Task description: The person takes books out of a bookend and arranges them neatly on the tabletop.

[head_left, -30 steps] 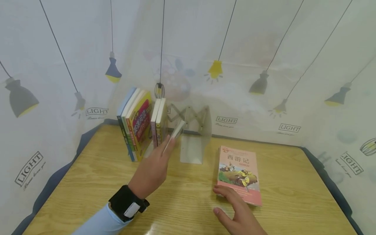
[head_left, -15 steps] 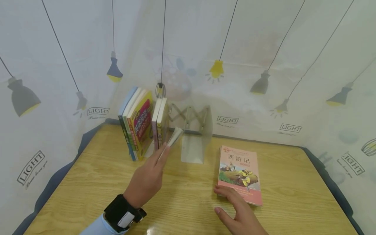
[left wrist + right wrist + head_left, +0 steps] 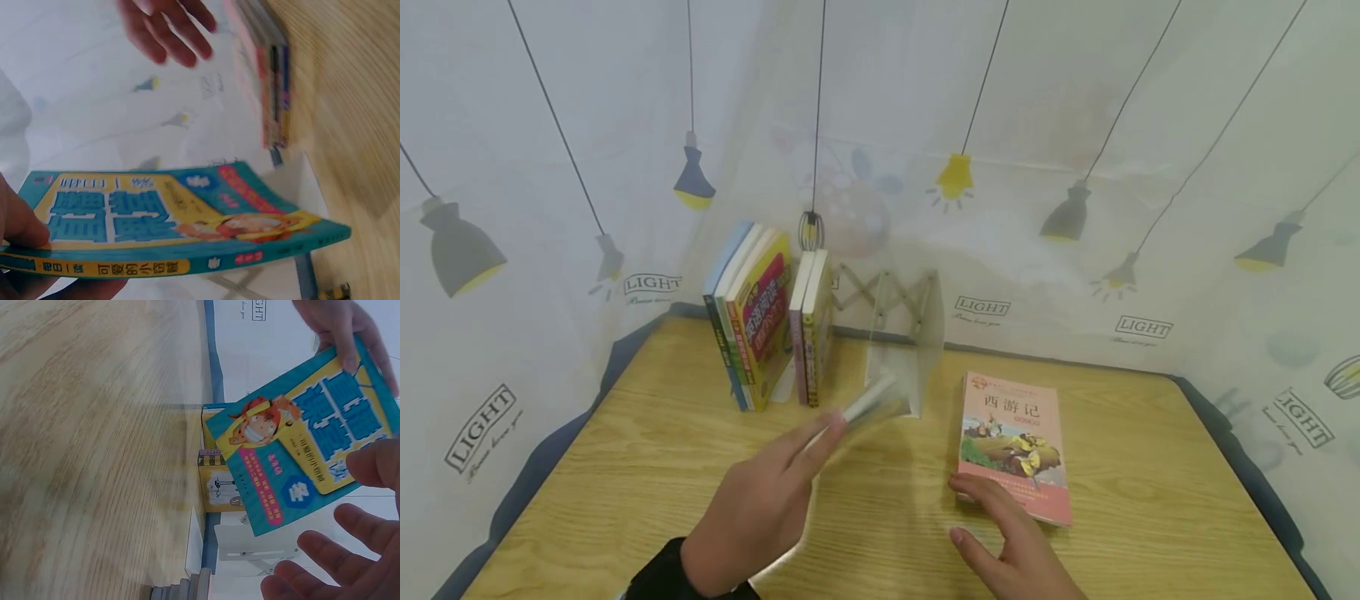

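My left hand [image 3: 760, 504] grips a thin teal-and-yellow book [image 3: 871, 398] by one end, thumb on its cover, and holds it above the table in front of the bookend. In the left wrist view the book [image 3: 156, 215] shows its yellow-and-teal spine; the right wrist view shows its illustrated cover [image 3: 265, 440]. My right hand [image 3: 1015, 537] has its fingers spread, holding nothing. In the head view its fingertips overlap the lower left edge of a stack of pink-covered books [image 3: 1009, 450] lying flat on the right.
An expandable bookend [image 3: 929, 321] with a zigzag frame stands at the back. Tall books [image 3: 760, 321] lean at its left end, with two smaller upright books [image 3: 809, 329] beside them. A fabric backdrop printed with lamps [image 3: 1037, 100] surrounds the wooden table [image 3: 1157, 467].
My left hand has drawn back toward the front, carrying the thin book away from the upright books and tilting it lower, to the right. My right hand stays in place.
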`<state>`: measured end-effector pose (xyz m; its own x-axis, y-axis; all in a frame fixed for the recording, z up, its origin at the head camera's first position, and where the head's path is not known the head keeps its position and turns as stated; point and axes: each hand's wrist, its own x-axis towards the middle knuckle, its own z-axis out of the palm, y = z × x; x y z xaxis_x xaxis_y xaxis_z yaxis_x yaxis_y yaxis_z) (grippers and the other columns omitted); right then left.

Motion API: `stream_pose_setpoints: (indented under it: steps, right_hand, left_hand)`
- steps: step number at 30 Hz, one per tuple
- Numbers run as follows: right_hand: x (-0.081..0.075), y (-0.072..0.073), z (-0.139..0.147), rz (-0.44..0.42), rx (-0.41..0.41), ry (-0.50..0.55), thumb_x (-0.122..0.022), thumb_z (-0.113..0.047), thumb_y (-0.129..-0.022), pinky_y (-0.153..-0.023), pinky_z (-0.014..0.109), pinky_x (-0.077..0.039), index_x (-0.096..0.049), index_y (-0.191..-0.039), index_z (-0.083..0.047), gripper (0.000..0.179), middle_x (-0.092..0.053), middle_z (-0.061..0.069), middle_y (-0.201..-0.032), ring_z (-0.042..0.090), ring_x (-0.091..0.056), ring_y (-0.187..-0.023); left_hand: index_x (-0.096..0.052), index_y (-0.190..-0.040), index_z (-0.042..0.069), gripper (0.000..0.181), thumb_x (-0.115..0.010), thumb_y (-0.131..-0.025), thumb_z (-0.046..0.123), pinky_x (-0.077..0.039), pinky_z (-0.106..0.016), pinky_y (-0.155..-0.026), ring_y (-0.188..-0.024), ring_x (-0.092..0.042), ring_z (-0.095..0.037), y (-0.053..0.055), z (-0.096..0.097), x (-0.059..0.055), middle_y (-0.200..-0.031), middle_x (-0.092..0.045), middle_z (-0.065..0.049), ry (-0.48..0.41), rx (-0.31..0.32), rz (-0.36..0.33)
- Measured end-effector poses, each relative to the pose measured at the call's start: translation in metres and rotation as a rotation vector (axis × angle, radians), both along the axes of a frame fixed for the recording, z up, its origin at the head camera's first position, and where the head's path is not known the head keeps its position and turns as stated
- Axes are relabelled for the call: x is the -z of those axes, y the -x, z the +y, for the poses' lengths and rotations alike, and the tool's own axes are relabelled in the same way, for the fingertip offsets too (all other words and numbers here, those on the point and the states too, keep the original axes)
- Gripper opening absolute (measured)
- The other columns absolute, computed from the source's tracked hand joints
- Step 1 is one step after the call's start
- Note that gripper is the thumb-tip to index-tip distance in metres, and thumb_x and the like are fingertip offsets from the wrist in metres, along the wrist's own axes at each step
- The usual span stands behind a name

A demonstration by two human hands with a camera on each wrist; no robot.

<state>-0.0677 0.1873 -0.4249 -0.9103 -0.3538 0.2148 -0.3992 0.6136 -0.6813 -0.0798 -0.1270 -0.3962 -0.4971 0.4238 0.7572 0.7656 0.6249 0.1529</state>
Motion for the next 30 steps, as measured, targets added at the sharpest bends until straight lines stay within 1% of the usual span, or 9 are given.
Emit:
stream_pose_setpoints:
  steps: [1, 4, 9, 12, 15, 17, 20, 25, 30]
  right_hand:
    - [-0.001, 0.0, 0.0, -0.004, -0.002, 0.015, -0.07, -0.022, -0.095, -0.099, 0.038, -0.053, -0.052, -0.141, -0.033, 0.05, -0.056, -0.011, -0.14, 0.019, -0.059, -0.125]
    - [-0.004, -0.001, 0.0, -0.015, 0.002, 0.065, -0.07, -0.022, -0.095, -0.101, 0.04, -0.052, -0.046, -0.146, -0.033, 0.057, -0.053, -0.009, -0.145, 0.026, -0.059, -0.126]
    - [-0.009, -0.003, 0.0, 0.023, -0.027, 0.093, -0.073, -0.02, -0.094, -0.1, 0.043, -0.052, -0.04, -0.151, -0.029, 0.067, -0.049, -0.005, -0.149, 0.034, -0.057, -0.125]
    - [-0.009, -0.002, 0.001, 0.053, -0.125, 0.118, -0.072, -0.017, -0.094, -0.096, 0.037, -0.055, -0.044, -0.148, -0.025, 0.062, -0.056, -0.005, -0.141, 0.024, -0.061, -0.12]
    - [-0.006, 0.001, 0.002, 0.115, -0.25, 0.165, -0.07, -0.008, -0.093, -0.085, 0.031, -0.057, -0.056, -0.136, -0.019, 0.046, -0.066, -0.004, -0.123, 0.012, -0.066, -0.105]
    - [-0.004, 0.003, 0.002, 0.14, -0.31, 0.209, -0.069, -0.002, -0.092, -0.077, 0.029, -0.057, -0.062, -0.125, -0.018, 0.038, -0.069, -0.003, -0.113, 0.008, -0.066, -0.095]
    - [0.0, 0.002, 0.003, 0.164, -0.32, 0.253, -0.071, 0.002, -0.089, -0.07, 0.027, -0.057, -0.065, -0.117, -0.017, 0.034, -0.072, -0.003, -0.105, 0.008, -0.067, -0.086]
    - [0.003, 0.001, 0.004, 0.226, -0.253, 0.263, -0.074, 0.006, -0.083, -0.065, 0.026, -0.058, -0.068, -0.114, -0.015, 0.037, -0.073, 0.001, -0.1, 0.007, -0.068, -0.083]
    - [0.002, 0.002, 0.011, 0.222, -0.209, 0.283, -0.073, 0.009, -0.083, -0.058, 0.024, -0.055, -0.07, -0.113, -0.012, 0.037, -0.075, 0.005, -0.101, 0.006, -0.067, -0.083]
  left_hand:
    - [-0.045, -0.149, 0.003, 0.05, -0.022, -0.106, 0.009, -0.029, -0.014, -0.054, -0.097, -0.07, -0.026, -0.004, 0.001, -0.004, -0.133, -0.062, -0.015, 0.002, 0.031, -0.01]
    - [-0.044, -0.15, 0.003, 0.049, -0.023, -0.107, 0.011, -0.034, -0.012, -0.059, -0.098, -0.07, -0.023, -0.017, 0.002, -0.015, -0.132, -0.063, -0.014, -0.009, 0.139, -0.071]
    - [-0.042, -0.154, 0.012, 0.046, -0.035, -0.108, 0.012, -0.041, -0.008, -0.069, -0.104, -0.069, -0.016, -0.03, 0.001, -0.031, -0.136, -0.062, -0.007, -0.031, 0.295, -0.296]
    - [-0.039, -0.156, 0.016, 0.053, -0.047, -0.105, 0.005, -0.043, -0.007, -0.071, -0.1, -0.067, -0.01, -0.034, 0.0, -0.036, -0.138, -0.061, -0.006, -0.039, 0.382, -0.396]
    - [-0.036, -0.157, 0.015, 0.07, -0.055, -0.094, -0.011, -0.041, -0.005, -0.067, -0.085, -0.061, -0.004, -0.034, 0.002, -0.037, -0.137, -0.062, -0.01, -0.029, 0.481, -0.404]
    - [-0.034, -0.158, 0.015, 0.078, -0.056, -0.09, -0.015, -0.039, -0.005, -0.065, -0.081, -0.057, -0.002, -0.034, 0.003, -0.036, -0.136, -0.062, -0.01, -0.026, 0.516, -0.411]
    - [-0.032, -0.158, 0.015, 0.081, -0.057, -0.088, -0.017, -0.038, -0.005, -0.064, -0.082, -0.058, -0.004, -0.034, 0.003, -0.035, -0.136, -0.062, -0.011, -0.023, 0.533, -0.418]
    - [-0.032, -0.158, 0.014, 0.068, -0.054, -0.098, -0.007, -0.046, -0.008, -0.071, -0.094, -0.063, -0.006, -0.032, 0.003, -0.03, -0.141, -0.058, -0.009, -0.038, 0.509, -0.477]
    - [-0.024, -0.157, 0.006, 0.07, -0.062, -0.098, 0.002, -0.056, -0.023, -0.083, -0.11, -0.067, -0.017, -0.03, 0.003, -0.023, -0.136, -0.06, -0.012, -0.131, 0.388, -0.435]
